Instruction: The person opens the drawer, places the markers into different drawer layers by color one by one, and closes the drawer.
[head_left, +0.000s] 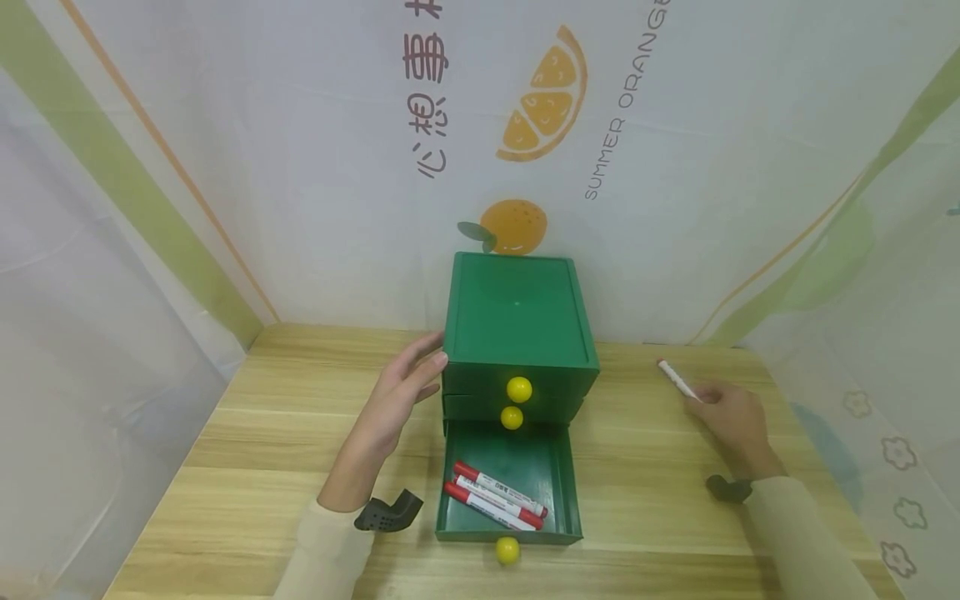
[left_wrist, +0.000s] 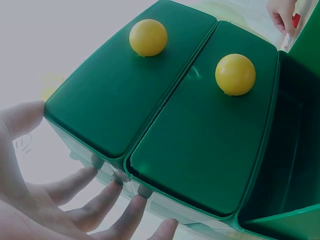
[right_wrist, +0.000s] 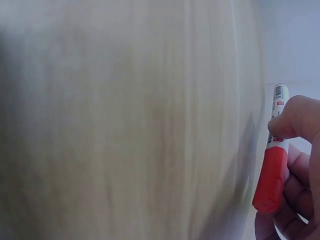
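A green three-drawer box (head_left: 516,312) stands mid-table with yellow ball knobs (head_left: 518,389). Its bottom drawer (head_left: 510,487) is pulled out and holds two red-capped white markers (head_left: 495,496). My left hand (head_left: 397,396) rests with straight fingers against the box's left side; in the left wrist view its fingers (left_wrist: 107,200) touch the box's side wall below the two closed drawer fronts (left_wrist: 200,130). My right hand (head_left: 731,417) is on the table at the right and grips a third marker (head_left: 677,380); the right wrist view shows its red cap (right_wrist: 270,180) between finger and thumb.
The wooden table (head_left: 247,467) is ringed by white printed curtains (head_left: 315,167) close behind and at both sides. The open drawer's yellow knob (head_left: 507,550) reaches near the table's front edge. Bare wood lies left and right of the box.
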